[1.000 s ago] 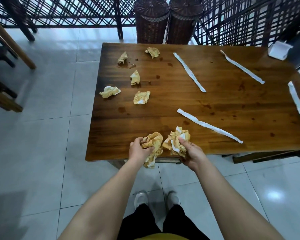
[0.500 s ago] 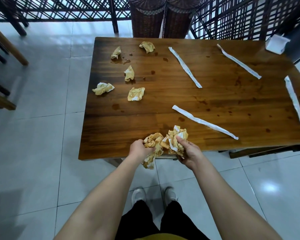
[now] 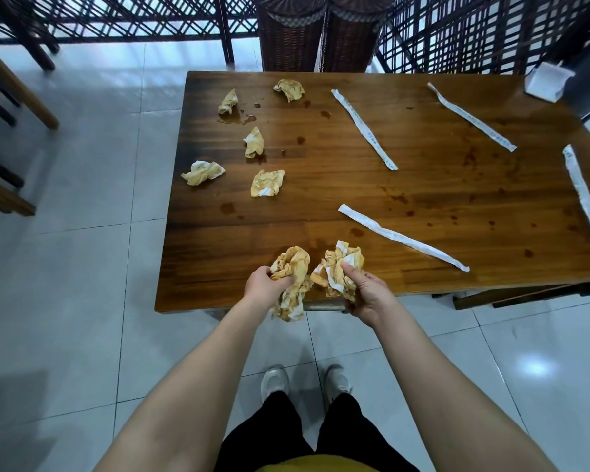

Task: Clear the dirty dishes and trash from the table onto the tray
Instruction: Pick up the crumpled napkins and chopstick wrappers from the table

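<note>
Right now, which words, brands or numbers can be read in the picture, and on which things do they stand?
None can be read.
Paper strips: faint print along them, too small and blurred.
Napkins in the left hand and right hand: stains only.

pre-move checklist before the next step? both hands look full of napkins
1. Left hand grip on its stained napkin wad: ok, fingers closed, a tail hangs below.
2. Right hand grip on its wad: ok.
3. Tray to drop into: cannot tell, none in view.
4. Free hand for more pickups: not ok, both full.
5. Table cleared: not ok; five crumpled napkins at far left, four paper sleeves, e.g. the nearest, remain.
6. Spill stains: not ok, unwiped.
</note>
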Tool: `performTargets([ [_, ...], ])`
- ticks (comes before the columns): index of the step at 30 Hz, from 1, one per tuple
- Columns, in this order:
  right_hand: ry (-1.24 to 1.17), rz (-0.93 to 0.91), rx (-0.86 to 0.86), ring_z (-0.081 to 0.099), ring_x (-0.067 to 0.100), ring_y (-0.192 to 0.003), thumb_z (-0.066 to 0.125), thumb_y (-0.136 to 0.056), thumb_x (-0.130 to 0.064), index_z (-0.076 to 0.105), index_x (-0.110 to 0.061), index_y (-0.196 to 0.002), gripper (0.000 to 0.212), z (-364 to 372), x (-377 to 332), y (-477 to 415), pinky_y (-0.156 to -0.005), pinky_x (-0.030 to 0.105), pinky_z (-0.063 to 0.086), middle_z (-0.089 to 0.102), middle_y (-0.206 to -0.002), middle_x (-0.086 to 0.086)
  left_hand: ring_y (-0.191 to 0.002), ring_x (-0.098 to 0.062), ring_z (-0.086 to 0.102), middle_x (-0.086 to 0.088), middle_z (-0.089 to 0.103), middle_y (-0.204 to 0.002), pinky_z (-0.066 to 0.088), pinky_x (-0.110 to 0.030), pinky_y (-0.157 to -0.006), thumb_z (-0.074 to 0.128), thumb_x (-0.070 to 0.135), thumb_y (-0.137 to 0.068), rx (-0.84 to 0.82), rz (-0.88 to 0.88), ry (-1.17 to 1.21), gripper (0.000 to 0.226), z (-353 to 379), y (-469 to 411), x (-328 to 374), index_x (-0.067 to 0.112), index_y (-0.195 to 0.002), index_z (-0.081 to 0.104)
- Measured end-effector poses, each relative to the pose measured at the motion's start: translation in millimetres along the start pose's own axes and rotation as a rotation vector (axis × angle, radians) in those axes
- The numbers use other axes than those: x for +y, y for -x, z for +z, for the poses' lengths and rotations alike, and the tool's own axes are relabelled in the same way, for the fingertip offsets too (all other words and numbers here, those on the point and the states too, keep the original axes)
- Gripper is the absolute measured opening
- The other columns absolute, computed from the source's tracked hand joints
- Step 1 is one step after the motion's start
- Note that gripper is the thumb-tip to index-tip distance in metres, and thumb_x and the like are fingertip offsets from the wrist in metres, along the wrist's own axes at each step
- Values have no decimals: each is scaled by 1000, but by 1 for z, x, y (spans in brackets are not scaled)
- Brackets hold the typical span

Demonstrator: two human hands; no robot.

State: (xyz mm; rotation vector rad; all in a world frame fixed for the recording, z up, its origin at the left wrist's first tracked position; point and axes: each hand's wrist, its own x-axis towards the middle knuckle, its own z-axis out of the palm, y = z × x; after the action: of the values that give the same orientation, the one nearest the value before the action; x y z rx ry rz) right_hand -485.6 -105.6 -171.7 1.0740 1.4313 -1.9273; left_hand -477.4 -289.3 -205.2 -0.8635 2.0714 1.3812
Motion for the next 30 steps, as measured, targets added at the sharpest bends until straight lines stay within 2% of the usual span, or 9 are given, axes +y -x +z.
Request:
performTargets([
  [5,17,-28,-6,64,20,-75,77,-79,-21,60,-14,-92,22,11,-2,3,-58,28,44,70,-86,6,-93,-15,55,2,55,-108,47,-25,-71,70,32,-87,-6,-6,135,54,-9,3,5,10,-132,48],
  [10,33,-37,-31,66,27,-82,78,-78,-23,63,-11,-102,31,26,-3,9,-58,30,45,71,-97,12,-79,-10,53,2,56,-102,44,-19,-55,67,31,-89,-2,-23,257,51,-24,11,6,10,-131,46],
  [12,44,-48,-38,66,25,-81,77,-78,-24,63,-11,-102,31,34,-3,12,-60,30,45,71,-96,11,-83,-12,54,1,55,-103,45,-22,-60,66,32,-89,3,-32,290,54,-32,13,5,10,-133,45],
  [15,35,-57,-56,69,28,-89,79,-76,-24,65,-7,-105,37,42,-3,12,-73,39,55,73,-96,12,-93,-16,56,1,54,-103,50,-29,-77,68,35,-87,13,-30,321,59,-44,14,1,8,-134,46],
  [16,38,-61,-55,69,26,-87,80,-74,-25,65,-7,-104,37,44,-3,11,-72,37,55,74,-93,10,-95,-17,57,1,55,-104,50,-30,-81,70,36,-86,10,-28,329,59,-46,13,-1,8,-133,47],
  [19,61,-78,-54,66,19,-75,80,-75,-27,66,-11,-94,29,51,-7,13,-56,28,45,74,-81,4,-93,-17,60,2,59,-100,51,-31,-81,73,38,-83,9,-8,361,60,-54,15,-2,7,-129,52],
  [25,82,-85,-75,65,19,-80,79,-76,-30,65,-13,-92,28,65,-18,15,-59,29,47,73,-86,5,-91,-13,54,6,56,-93,46,-27,-78,71,39,-84,46,34,405,61,-66,19,5,5,-131,51],
  [29,82,-101,-99,66,21,-89,78,-77,-27,63,-12,-98,30,74,-28,13,-70,32,51,73,-94,6,-112,-21,55,-5,58,-125,43,-28,-81,69,38,-85,64,52,400,64,-74,17,11,5,-136,46],
  [30,78,-105,-105,67,21,-90,78,-77,-26,62,-13,-100,32,77,-31,11,-73,32,52,72,-95,6,-113,-21,55,-5,58,-126,44,-28,-81,70,37,-85,69,54,395,64,-75,15,12,5,-136,47],
])
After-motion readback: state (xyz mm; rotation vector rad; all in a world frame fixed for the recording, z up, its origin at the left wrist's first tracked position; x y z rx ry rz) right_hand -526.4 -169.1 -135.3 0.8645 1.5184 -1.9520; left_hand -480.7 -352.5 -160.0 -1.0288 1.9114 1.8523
